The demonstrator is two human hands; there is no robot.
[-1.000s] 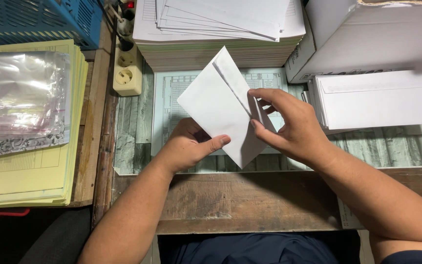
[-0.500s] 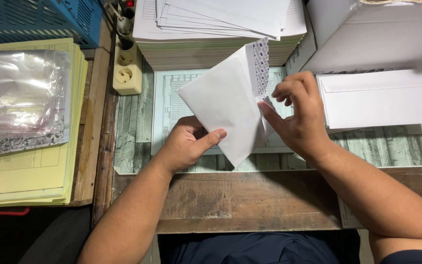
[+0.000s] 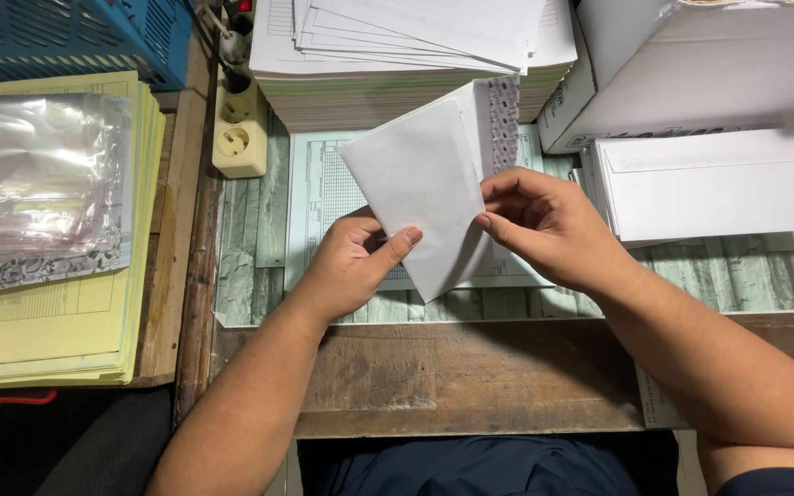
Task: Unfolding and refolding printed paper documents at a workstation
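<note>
My left hand (image 3: 356, 266) grips a white envelope (image 3: 425, 184) by its lower left edge, thumb on top, holding it tilted above the desk. The envelope's flap is lifted, showing a patterned inner lining (image 3: 504, 119) at the top right. My right hand (image 3: 544, 225) pinches the envelope's right edge with fingertips curled onto it. Under the envelope lies a pale blue printed form (image 3: 323, 202) on the desk.
A tall stack of white papers (image 3: 397, 46) stands behind. White envelopes (image 3: 719, 184) lie at the right beside a white box (image 3: 691, 64). Yellow forms (image 3: 57, 321) with a clear plastic bag (image 3: 39, 184), a blue basket (image 3: 66, 37) and a power socket strip (image 3: 239, 129) are at left.
The envelope's flap has been lifted open, exposing the patterned lining. My right hand slid from the flap down to the envelope's right edge; the left hand kept its hold.
</note>
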